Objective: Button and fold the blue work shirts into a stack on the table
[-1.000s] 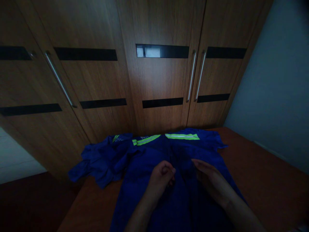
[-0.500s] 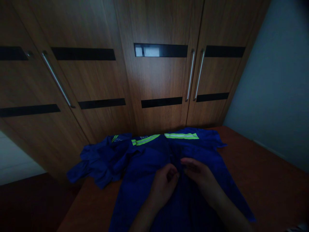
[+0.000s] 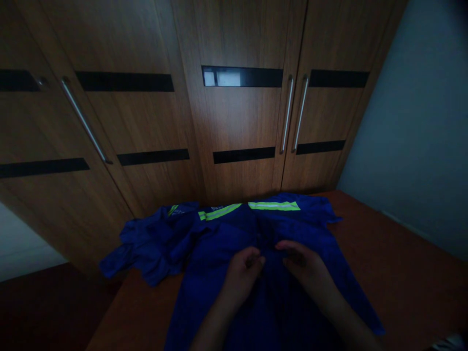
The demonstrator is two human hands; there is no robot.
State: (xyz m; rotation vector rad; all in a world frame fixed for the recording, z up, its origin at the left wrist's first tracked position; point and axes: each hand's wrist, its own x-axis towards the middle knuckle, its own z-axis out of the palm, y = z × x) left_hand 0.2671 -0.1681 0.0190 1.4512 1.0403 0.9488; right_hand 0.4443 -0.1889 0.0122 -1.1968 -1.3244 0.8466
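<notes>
A dark blue work shirt (image 3: 223,243) with yellow-green reflective strips lies spread out, its chest toward the wardrobe. Over the left side of its front centre is my left hand (image 3: 241,273), thumb and fingertips curled close together. Whether cloth is caught between them is too dark to see. Just across the centre line, my right hand (image 3: 307,268) hovers over or rests on the shirt, with a gap between thumb and fingers and nothing visible in it. One sleeve (image 3: 146,248) lies crumpled at the left; the other stretches toward the right.
The shirt lies on a reddish-brown wooden surface (image 3: 395,273). Behind it stands a wooden wardrobe (image 3: 241,117) with dark inlaid strips and long metal handles (image 3: 300,114). A pale wall (image 3: 413,146) closes off the right side. The light is dim.
My hands have drawn slightly apart at the shirt's centre, the left one shifting left and the right one a little right. The shirt lies as before.
</notes>
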